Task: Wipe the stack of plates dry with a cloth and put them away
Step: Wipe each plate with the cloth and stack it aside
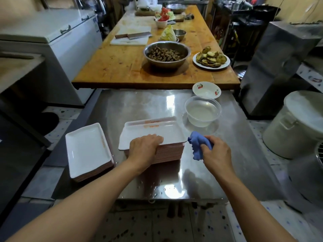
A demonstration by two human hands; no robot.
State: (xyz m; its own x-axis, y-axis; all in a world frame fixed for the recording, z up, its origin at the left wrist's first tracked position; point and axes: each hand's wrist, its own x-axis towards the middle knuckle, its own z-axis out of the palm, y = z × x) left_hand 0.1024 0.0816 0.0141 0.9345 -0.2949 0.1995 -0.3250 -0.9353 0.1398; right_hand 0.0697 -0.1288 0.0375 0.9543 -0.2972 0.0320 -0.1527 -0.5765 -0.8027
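Left hand (pixel 145 149) gripping plate stack (pixel 157 142), right hand (pixel 215 152) beside it clutching blue cloth (pixel 197 144)

Tall plate stack (pixel 162 151) mid-table; short stack (pixel 87 151) left; tub (pixel 202 110) behind-right; small bowl (pixel 206 89) beyond tub.
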